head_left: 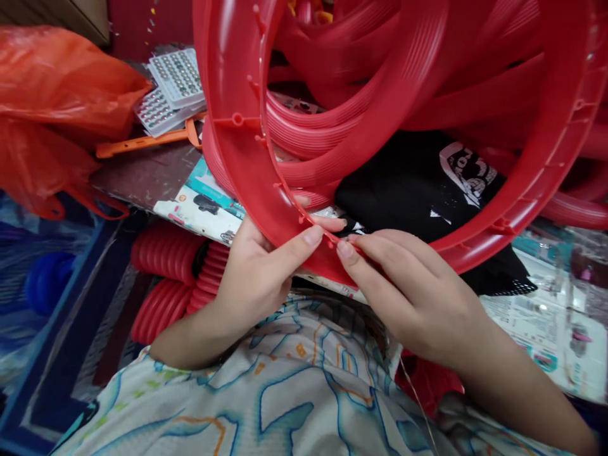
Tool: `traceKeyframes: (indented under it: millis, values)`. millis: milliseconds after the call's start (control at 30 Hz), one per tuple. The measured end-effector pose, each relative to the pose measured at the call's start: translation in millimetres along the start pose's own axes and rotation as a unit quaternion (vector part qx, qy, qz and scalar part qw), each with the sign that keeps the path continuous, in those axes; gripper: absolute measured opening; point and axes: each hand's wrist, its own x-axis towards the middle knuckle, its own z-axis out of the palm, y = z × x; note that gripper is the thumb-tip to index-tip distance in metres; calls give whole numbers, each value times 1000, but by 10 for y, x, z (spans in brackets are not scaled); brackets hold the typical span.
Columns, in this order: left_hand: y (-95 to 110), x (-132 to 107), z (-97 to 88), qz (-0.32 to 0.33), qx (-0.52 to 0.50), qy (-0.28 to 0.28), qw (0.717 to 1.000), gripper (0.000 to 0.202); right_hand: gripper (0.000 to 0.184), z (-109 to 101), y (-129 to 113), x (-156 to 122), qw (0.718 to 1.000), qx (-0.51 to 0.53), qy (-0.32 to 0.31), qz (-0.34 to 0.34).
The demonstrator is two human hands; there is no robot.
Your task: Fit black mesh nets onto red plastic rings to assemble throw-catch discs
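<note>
A large red plastic ring (240, 149) with small pegs along its inner side is tilted up in front of me. My left hand (259, 266) grips its near edge, thumb on the inner rim and fingers behind. Just to the right, my right hand (403, 278) pinches at the same rim with thumb and forefinger. Whatever small piece may lie between those fingertips is too hidden to name. Behind the ring lies a black cloth (394, 183) with white print.
More red ribbed rings (323, 136) are piled at the back. On the left are clear trays of small metal beads (177, 76), an orange strap-like tool (147, 142) and an orange plastic bag (61, 95). Red corrugated tubes (164, 253) sit below the printed cardboard (199, 202), beside a blue crate (52, 373).
</note>
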Motion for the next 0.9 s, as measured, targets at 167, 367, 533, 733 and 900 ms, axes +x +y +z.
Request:
traceKeyframes:
  millis: [167,367,533,733,900]
  values:
    - [-111,84,-29,107,53,26,992,16,26,31,56,-13,999,20,22,-22]
    - [-216,129,-64,210,80,18,974,20,11,22,42,-49,992,-66,102,-13]
    - [-283,165,-45,299,97,11,949,16,25,-38,-28,-85,989,-133,66,-2]
    - [-286,170,-21,336,115,2,935,14,30,-89,-116,-69,989,-141,25,27]
    - [-263,127,-21,278,97,9,956,19,29,-150,-152,-47,990,-139,-14,28]
